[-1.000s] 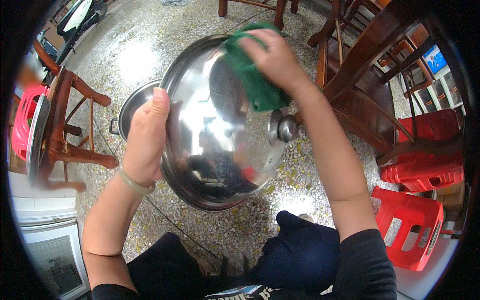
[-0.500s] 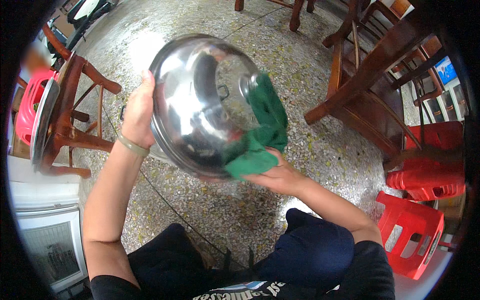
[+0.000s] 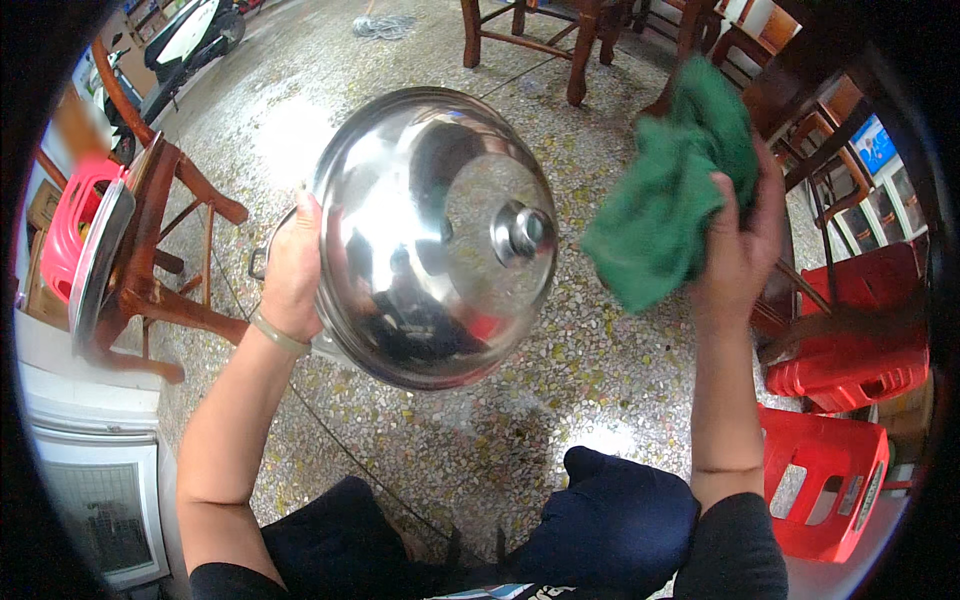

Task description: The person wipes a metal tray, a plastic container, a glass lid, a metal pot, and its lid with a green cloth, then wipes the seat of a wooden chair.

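Tilted up above the floor is a shiny domed steel lid [image 3: 390, 270] with a clear round window and a metal knob [image 3: 523, 232]. My left hand [image 3: 295, 270] grips its left rim, thumb pointing up. Behind that hand a small loop handle [image 3: 258, 262] sticks out; what it belongs to is mostly hidden by the lid. To the right and apart from the lid, my right hand [image 3: 740, 240] holds a bunched green cloth [image 3: 660, 200], slightly blurred.
A wooden chair [image 3: 165, 240] on the left carries a pink plastic item [image 3: 80, 225] and a round metal-rimmed disc [image 3: 105, 260]. Red plastic stools [image 3: 825, 480] stand at the right, below dark wooden furniture. A scooter [image 3: 190, 45] is at the far left. Speckled floor [image 3: 480, 440] lies beneath.
My right hand has lifted the green cloth off the lid and moved it up and right. The lid has turned, so its knob now shows uncovered.
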A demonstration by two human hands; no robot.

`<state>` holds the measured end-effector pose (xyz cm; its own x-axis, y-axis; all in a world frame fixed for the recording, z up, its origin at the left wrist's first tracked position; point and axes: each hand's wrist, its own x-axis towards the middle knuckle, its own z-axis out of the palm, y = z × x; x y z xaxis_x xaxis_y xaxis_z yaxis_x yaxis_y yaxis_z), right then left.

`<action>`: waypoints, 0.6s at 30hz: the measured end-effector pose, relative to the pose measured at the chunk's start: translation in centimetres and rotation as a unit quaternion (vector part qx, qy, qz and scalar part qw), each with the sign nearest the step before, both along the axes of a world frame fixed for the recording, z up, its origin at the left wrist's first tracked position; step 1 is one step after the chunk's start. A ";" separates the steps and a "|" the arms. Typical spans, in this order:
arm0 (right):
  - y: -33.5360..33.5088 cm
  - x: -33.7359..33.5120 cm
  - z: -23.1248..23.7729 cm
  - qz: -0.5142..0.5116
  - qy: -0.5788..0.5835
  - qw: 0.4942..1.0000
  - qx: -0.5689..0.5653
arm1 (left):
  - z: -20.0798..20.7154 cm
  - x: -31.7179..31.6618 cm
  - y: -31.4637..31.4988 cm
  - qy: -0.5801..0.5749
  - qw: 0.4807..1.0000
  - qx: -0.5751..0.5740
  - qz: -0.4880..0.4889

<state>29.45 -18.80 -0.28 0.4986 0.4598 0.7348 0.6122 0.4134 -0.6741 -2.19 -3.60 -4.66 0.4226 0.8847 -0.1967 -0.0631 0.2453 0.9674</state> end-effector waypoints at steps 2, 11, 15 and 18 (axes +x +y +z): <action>1.3 -3.1 3.1 0.037 -0.261 0.965 0.007 | 1.1 2.8 -2.1 -0.039 0.999 0.007 -0.017; 9.9 -3.2 -0.6 0.223 -0.239 0.935 -0.134 | 4.6 2.8 -7.0 0.049 0.993 0.061 -0.085; 9.2 3.1 -5.3 0.285 0.023 0.923 -0.258 | 5.5 3.4 -8.3 0.025 0.998 0.036 0.042; 7.1 4.9 -9.4 0.284 0.092 0.905 -0.302 | 4.3 0.8 -7.0 0.056 0.996 0.042 -0.054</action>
